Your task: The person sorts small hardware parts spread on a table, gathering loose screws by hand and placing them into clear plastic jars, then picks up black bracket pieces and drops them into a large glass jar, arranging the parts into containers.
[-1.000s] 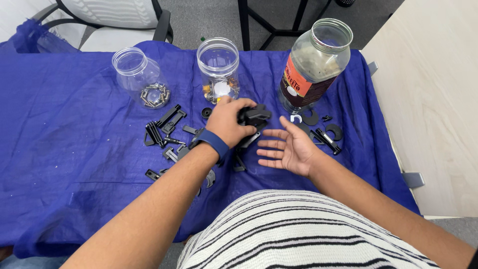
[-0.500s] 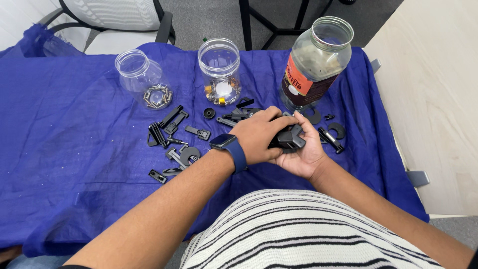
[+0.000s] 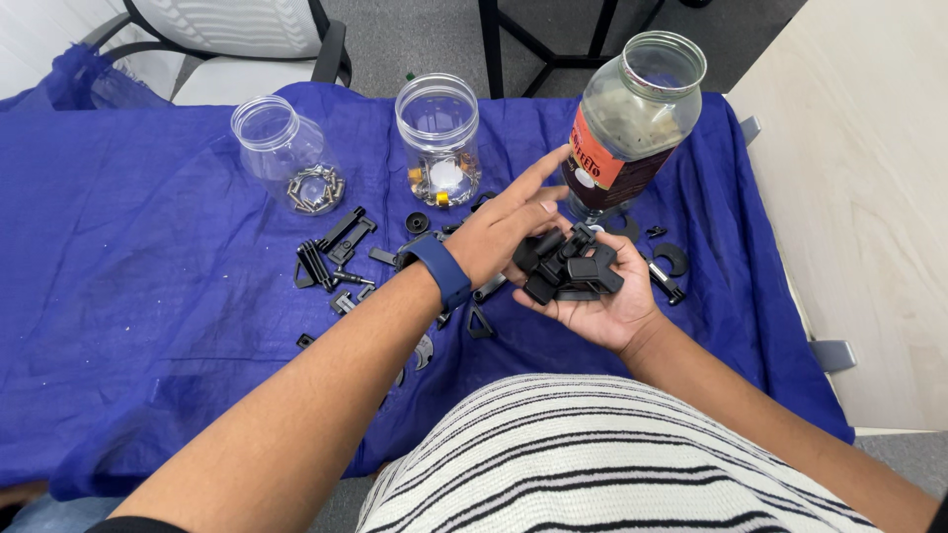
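Black parts (image 3: pixel 568 268) now heaped in our cupped R hand (image 3: pixel 602 301); L hand (image 3: pixel 504 232), fingers spread, lifted off pile toward 12 o'clock, near big jar (image 3: pixel 632 118).

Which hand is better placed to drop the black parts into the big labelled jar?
Right, probably. The right hand already cups the black parts just below the big labelled jar; the left hand only rests fingers on them.
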